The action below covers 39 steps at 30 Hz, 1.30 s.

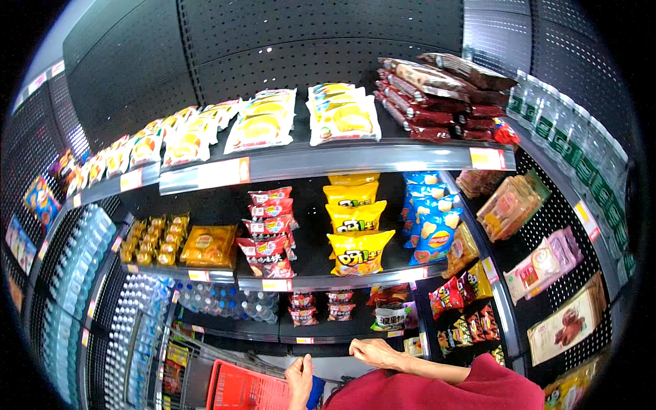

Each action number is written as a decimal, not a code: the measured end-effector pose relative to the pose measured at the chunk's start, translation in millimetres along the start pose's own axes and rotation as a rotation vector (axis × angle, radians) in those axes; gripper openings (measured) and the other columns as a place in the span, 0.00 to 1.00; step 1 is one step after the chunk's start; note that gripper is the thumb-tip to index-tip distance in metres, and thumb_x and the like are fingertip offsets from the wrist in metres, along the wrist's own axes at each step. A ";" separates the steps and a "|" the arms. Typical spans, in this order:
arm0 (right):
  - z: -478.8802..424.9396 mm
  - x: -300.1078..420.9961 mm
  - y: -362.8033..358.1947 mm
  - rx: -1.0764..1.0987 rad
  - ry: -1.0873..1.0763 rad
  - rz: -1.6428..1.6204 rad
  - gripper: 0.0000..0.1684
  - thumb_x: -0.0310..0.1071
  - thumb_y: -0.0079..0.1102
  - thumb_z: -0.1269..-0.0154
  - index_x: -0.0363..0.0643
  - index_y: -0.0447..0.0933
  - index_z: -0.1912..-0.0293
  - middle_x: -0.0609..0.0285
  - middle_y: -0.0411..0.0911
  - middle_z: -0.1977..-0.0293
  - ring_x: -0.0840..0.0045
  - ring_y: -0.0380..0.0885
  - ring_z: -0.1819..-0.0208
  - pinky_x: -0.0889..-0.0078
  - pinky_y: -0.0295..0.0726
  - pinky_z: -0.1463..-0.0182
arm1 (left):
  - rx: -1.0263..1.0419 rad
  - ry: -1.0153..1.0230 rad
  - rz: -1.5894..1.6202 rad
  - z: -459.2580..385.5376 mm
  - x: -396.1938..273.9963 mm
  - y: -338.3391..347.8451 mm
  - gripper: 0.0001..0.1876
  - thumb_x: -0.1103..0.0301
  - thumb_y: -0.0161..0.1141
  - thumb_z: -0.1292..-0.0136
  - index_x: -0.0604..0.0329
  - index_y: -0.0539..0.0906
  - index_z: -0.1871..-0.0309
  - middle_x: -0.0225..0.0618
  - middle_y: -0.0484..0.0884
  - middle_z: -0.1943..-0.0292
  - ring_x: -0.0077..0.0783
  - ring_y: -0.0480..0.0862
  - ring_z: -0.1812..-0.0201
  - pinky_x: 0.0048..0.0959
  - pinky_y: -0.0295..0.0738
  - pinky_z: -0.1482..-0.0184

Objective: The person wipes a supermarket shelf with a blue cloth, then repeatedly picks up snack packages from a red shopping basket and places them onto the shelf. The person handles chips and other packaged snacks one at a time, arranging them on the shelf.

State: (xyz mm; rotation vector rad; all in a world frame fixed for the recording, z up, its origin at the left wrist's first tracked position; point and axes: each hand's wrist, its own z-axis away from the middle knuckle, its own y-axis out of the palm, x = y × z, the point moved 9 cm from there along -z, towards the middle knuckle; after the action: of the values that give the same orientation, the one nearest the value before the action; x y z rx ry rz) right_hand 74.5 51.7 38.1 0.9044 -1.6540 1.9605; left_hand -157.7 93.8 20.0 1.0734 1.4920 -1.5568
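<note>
My left hand (300, 378) is low in the picture, fingers curled and thumb up, with nothing visible in it. Just beside it are a red plastic basket (251, 388) and a blue thing (316, 393) that I cannot make out. My right hand (370, 353) is loosely closed in front of the bottom shelf, also with nothing visible in it. Above the hands, the middle shelf (318, 279) holds yellow snack bags (359, 253), red snack bags (266, 256) and blue chip bags (435, 236). Neither hand touches the packets.
White-wrapped packets (343, 120) and stacked dark red packets (423, 100) lie on the top shelf (328, 156). A wire shopping cart (192, 371) stands low on the left. Bottled water (84, 241) lines the left side; more bottles (569, 138) and hanging packs (566, 325) are at right.
</note>
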 end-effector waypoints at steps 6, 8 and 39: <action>10.8 12.7 -28.2 -0.100 0.037 -0.088 0.10 0.38 0.57 0.23 0.43 0.78 0.52 0.53 0.85 0.59 0.56 0.86 0.59 0.57 0.84 0.57 | 0.093 0.014 0.199 -30.7 -55.5 15.5 0.14 0.63 0.62 0.23 0.65 0.83 0.64 0.25 0.78 0.77 0.16 0.73 0.74 0.25 0.69 0.70; 8.0 18.0 -49.9 -0.190 -0.002 -0.089 0.09 0.37 0.60 0.24 0.43 0.79 0.52 0.53 0.84 0.59 0.57 0.86 0.58 0.58 0.84 0.57 | 0.154 -0.046 0.301 -40.9 -78.8 21.3 0.10 0.66 0.62 0.22 0.66 0.82 0.57 0.24 0.79 0.74 0.12 0.74 0.71 0.18 0.70 0.68; -92.4 322.1 -300.3 -0.351 -0.963 -0.266 0.32 0.31 0.63 0.27 0.40 0.66 0.27 0.43 0.70 0.32 0.67 0.84 0.68 0.63 0.85 0.62 | -0.742 0.672 -0.471 -240.7 -423.4 -249.7 0.26 0.57 0.65 0.27 0.70 0.79 0.36 0.54 0.85 0.43 0.51 0.82 0.39 0.45 0.75 0.35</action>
State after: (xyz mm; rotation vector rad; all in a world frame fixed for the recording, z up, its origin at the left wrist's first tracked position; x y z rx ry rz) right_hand 34.2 173.9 469.3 1.9622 -2.0876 1.0126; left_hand -196.6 331.5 511.5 0.8451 2.6469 -0.7460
